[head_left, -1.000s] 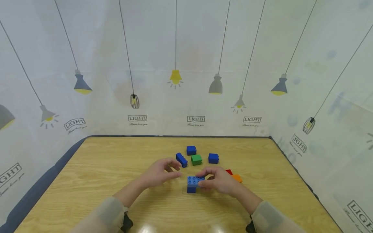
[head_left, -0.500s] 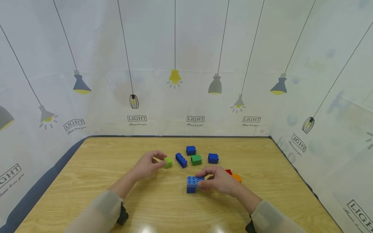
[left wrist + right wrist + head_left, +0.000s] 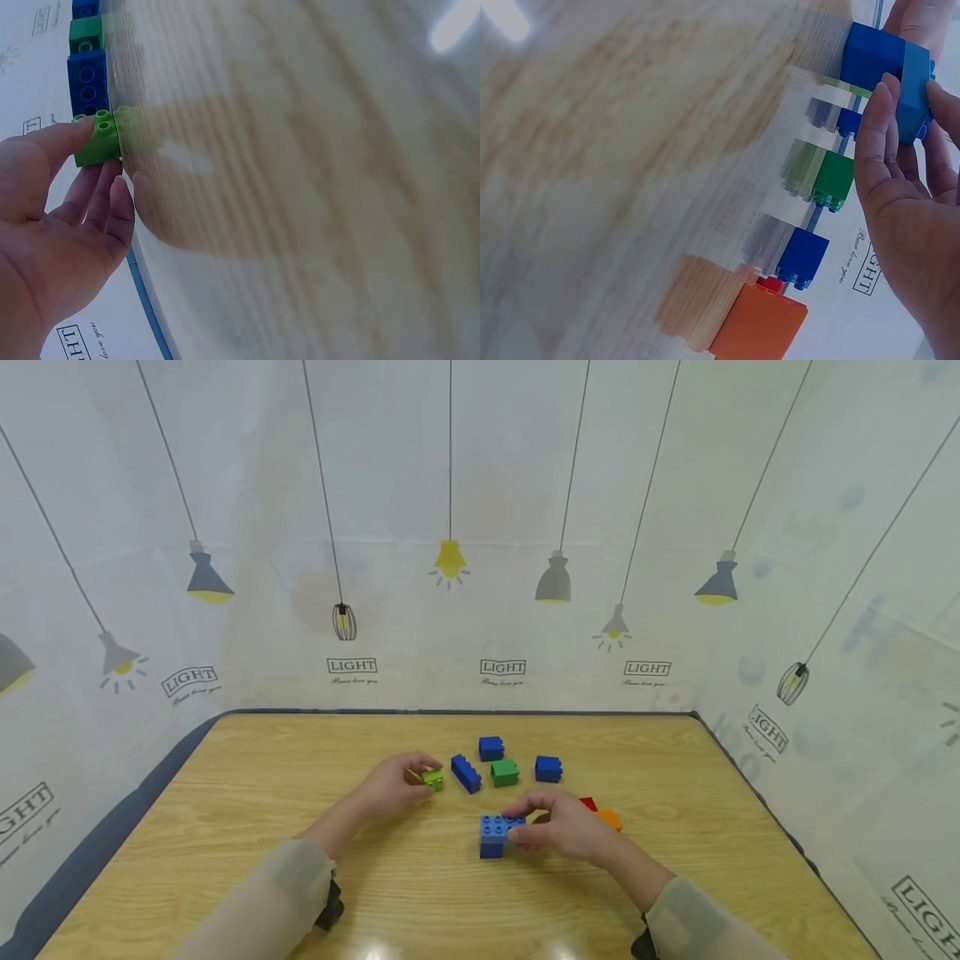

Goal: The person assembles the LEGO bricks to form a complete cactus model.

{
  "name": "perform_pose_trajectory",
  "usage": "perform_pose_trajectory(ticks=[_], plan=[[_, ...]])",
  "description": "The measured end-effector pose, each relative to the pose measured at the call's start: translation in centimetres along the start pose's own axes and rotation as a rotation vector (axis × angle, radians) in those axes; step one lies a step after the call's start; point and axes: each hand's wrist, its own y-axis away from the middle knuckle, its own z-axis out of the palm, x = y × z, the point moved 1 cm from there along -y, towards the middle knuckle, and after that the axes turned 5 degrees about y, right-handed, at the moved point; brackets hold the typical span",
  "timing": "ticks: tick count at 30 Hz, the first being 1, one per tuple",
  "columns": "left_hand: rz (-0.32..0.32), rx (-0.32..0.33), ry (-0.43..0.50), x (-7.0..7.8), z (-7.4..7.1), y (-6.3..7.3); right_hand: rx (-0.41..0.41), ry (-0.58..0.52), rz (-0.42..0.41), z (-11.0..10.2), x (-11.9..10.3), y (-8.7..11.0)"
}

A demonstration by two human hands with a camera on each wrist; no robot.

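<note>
In the head view my left hand (image 3: 392, 787) pinches a lime green toy building brick (image 3: 432, 779) left of the middle of the table. The left wrist view shows the thumb against one side of that brick (image 3: 97, 146), studs showing, with fingertips at its opposite side. My right hand (image 3: 567, 828) holds a light blue brick (image 3: 492, 828) by its right end, between thumb and fingers. This brick sits on top of a dark blue brick (image 3: 491, 850), overhanging it to the right. In the right wrist view the two joined bricks show, the dark one (image 3: 874, 54) against the lighter one (image 3: 913, 94).
Beyond the hands lie a long dark blue brick (image 3: 466, 773), a green brick (image 3: 505, 772) and two more dark blue bricks, one farther back (image 3: 491, 748) and one to the right (image 3: 548, 768). An orange brick (image 3: 611, 819) and a red brick (image 3: 587, 803) lie beside the right hand.
My left hand has moved left and away from the joined blue bricks to the lime green brick, and its fingers have closed on it. The right hand has stayed on the light blue brick.
</note>
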Motion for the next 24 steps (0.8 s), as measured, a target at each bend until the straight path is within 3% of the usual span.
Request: perform_pose_trajectory(ticks=[12,17,24], plan=[[0.033,0.03,0.0,0.0,-0.2,0.5,0.004,0.01,-0.013,0.1,0.0,0.0],[0.036,0.035,0.075,0.4,-0.5,1.1,0.011,0.021,-0.01,0.1,0.0,0.0],[0.028,-0.028,0.266,1.1,-0.3,1.9,0.005,0.017,-0.017,0.2,-0.2,0.2]])
